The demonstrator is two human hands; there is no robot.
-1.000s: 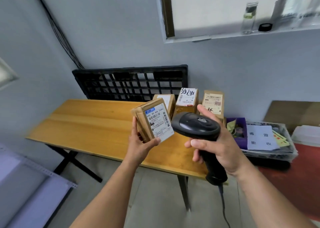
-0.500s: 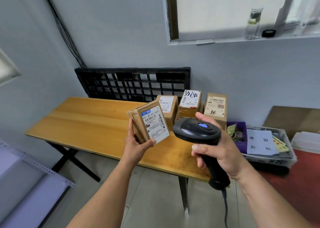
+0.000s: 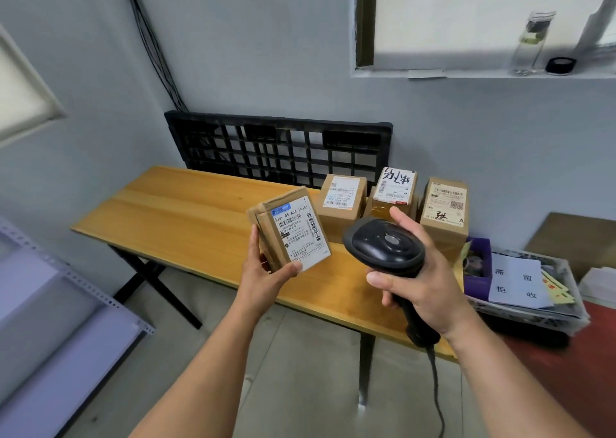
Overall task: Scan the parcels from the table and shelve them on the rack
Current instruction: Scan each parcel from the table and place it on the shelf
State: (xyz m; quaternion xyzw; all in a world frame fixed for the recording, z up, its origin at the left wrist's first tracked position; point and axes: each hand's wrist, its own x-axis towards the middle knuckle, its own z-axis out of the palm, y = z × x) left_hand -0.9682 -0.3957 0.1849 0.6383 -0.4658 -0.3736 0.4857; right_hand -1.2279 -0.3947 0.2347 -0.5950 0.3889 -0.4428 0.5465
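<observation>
We count four parcels: one centre parcel point(image 3: 293, 234), plus three at centre right: left parcel point(image 3: 343, 201), middle parcel point(image 3: 396, 187), right parcel point(image 3: 445, 212). We count one scanner point(image 3: 386, 246), one table point(image 3: 186, 211), one pallet point(image 3: 276, 151).

Left hand point(image 3: 263, 277) grips small cardboard parcel point(image 3: 289, 230) above near edge of wooden table point(image 3: 186, 217), label up, tilted. Right hand point(image 3: 420, 281) grips black barcode scanner point(image 3: 385, 246) by handle, just right of held parcel, cable hanging below table edge. Three labelled boxes at table's back right: left box point(image 3: 341, 201), middle box point(image 3: 395, 189), right box point(image 3: 443, 214). Black plastic pallet point(image 3: 276, 147) behind table against wall. Clear bin of papers point(image 3: 523, 287) right of table. Metal rack point(image 3: 50, 304) left of table.
</observation>
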